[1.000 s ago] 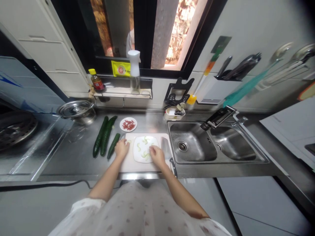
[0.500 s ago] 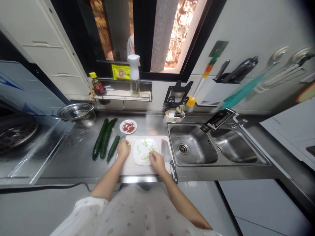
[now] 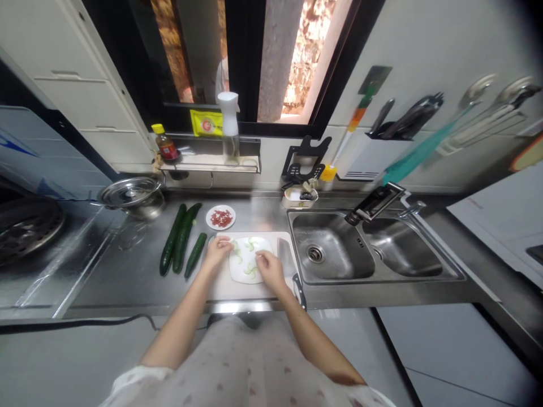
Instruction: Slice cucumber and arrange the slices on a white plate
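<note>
A white square plate (image 3: 263,245) rests on a pale cutting board (image 3: 224,290). Thin pale-green cucumber slices (image 3: 250,271) lie on it in small curved clusters. My left hand (image 3: 218,252) is at the plate's upper left edge, its fingertips pinched at a cucumber slice (image 3: 235,246). Over the plate's right side is my right hand (image 3: 271,270), fingers drawn together; whatever they hold is too small to make out, and the hand covers the slices beneath. A knife (image 3: 298,287) with a black handle lies along the board's right edge.
Two long cucumbers (image 3: 172,240) and a shorter cucumber piece (image 3: 195,255) lie left of the board. Behind it stands a small white plate (image 3: 209,217) of chopped red bits (image 3: 221,219). A lidded steel pot (image 3: 146,206) is at far left, a double sink (image 3: 335,268) at right.
My left hand has moved right from the board's left side to the plate's edge. My right hand has shifted slightly up over the plate's right side.
</note>
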The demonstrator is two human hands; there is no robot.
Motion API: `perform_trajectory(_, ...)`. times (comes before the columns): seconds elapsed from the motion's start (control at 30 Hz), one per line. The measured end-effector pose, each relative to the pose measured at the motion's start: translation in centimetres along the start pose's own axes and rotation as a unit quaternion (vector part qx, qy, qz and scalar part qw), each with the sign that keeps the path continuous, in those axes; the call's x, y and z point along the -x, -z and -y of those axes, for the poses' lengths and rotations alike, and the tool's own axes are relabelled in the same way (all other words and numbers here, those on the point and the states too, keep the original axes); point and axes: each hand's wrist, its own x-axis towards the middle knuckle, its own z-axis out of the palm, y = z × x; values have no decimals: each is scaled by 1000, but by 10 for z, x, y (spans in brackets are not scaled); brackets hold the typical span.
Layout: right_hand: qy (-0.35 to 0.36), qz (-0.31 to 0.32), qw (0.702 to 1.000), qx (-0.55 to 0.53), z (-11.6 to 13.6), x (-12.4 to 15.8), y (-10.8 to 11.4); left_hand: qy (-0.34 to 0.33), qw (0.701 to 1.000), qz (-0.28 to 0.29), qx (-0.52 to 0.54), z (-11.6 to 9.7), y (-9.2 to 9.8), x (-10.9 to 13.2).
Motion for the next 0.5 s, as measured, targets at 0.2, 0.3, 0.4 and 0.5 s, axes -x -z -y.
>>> perform_trajectory(0.2, 39, -20, 997, -70, 41, -29, 15, -42, 992, 109, 37, -53, -4, 35)
perform_trajectory(0.3, 77, 27, 992, -99, 59, -37, 21, -61, 986, 152, 31, -74, -7, 48)
perform_trajectory(0.4, 97, 69, 987, -107, 72, -39, 25, -77, 981, 174, 19, -88, -9, 55)
perform_trajectory(0.5, 74, 74, 985, -134, 79, -38, 26, -70, 983, 166, 42, -93, -8, 58)
